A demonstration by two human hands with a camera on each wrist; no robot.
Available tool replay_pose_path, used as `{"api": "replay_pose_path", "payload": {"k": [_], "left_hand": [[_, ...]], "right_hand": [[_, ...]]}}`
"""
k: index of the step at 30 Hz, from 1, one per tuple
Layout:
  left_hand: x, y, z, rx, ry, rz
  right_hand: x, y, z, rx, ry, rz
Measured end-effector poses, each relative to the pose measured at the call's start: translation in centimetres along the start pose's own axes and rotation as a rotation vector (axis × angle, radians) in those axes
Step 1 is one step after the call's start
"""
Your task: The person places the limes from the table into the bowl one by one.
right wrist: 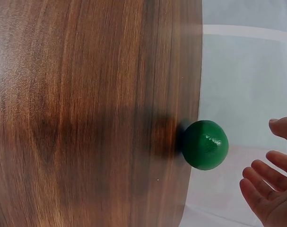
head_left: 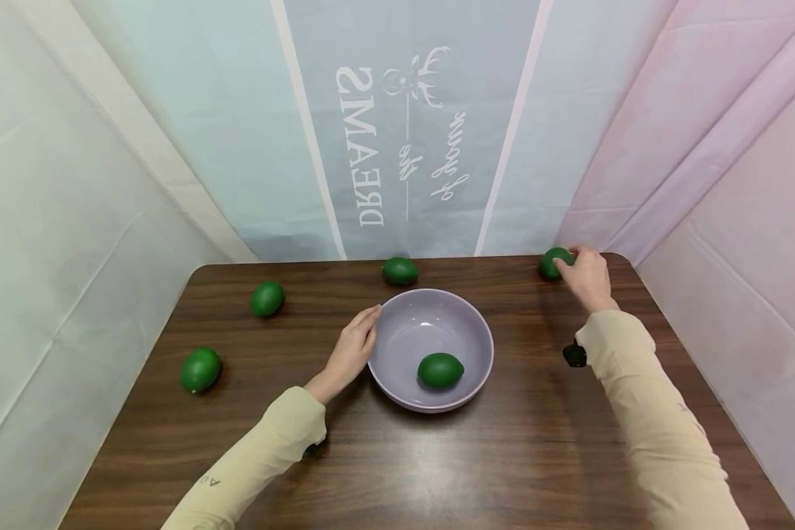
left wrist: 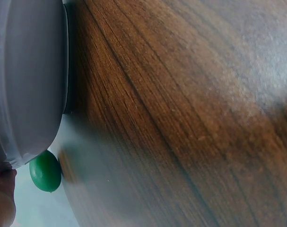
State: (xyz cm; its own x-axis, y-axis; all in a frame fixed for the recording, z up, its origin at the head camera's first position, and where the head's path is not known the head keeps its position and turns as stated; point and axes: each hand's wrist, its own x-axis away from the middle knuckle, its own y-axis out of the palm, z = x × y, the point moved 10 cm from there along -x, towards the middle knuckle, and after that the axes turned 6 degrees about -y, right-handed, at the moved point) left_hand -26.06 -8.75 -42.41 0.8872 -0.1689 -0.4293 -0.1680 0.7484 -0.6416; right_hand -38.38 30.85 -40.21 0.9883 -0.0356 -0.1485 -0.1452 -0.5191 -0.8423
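Observation:
A wide lavender bowl (head_left: 397, 331) stands on the table with one green lime (head_left: 440, 370) lying inside it. My left hand (head_left: 352, 346) rests against the bowl's left side, fingers fairly straight and fingertips at the rim. In the left wrist view, only a small part of that hand (left wrist: 4, 198) shows, by the bowl's edge (left wrist: 30, 85). Over at the far right corner, my right hand (head_left: 586, 278) reaches over another lime (head_left: 554, 263). The right wrist view shows this lime (right wrist: 204, 144) near the table's edge, with the fingers (right wrist: 264, 182) spread and apart from it.
Behind the bowl, near the back edge, lies a lime (head_left: 400, 271). Two more sit on the left, one farther back (head_left: 267, 299) and one nearer lime (head_left: 201, 369). Fabric panels (head_left: 430, 147) rise behind and beside the brown wooden table (head_left: 503, 464).

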Motion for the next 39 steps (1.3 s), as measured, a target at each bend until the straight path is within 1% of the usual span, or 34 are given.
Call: {"api": "replay_pose_path", "payload": {"k": [7, 13, 18, 24, 32, 37, 39], "left_hand": [[-0.2, 0.4, -0.5, -0.028, -0.049, -0.035], [-0.2, 0.5, -0.7, -0.025, -0.051, -0.036], [-0.2, 0.6, -0.9, -0.03, -0.065, -0.052], [-0.2, 0.4, -0.7, -0.019, -0.058, -0.049], [-0.2, 0.4, -0.5, -0.029, -0.043, -0.036], [-0.2, 0.3, -0.5, -0.031, -0.04, -0.031], [-0.2, 0.3, -0.4, -0.036, -0.034, -0.028]], "right_hand": [[-0.3, 0.3, 0.9, -0.023, 0.024, 0.009], [-0.5, 0.6, 1.7, -0.061, 0.071, 0.017], [-0.8, 0.9, 2.3, -0.093, 0.104, 0.012], [-0.7, 1.6, 3.1, -0.124, 0.151, -0.018], [-1.3, 2.2, 4.5, -0.132, 0.199, -0.021], [-1.7, 2.7, 5.5, -0.17, 0.236, -0.019], [-1.9, 3.0, 6.0, -0.181, 0.249, -0.004]]}}
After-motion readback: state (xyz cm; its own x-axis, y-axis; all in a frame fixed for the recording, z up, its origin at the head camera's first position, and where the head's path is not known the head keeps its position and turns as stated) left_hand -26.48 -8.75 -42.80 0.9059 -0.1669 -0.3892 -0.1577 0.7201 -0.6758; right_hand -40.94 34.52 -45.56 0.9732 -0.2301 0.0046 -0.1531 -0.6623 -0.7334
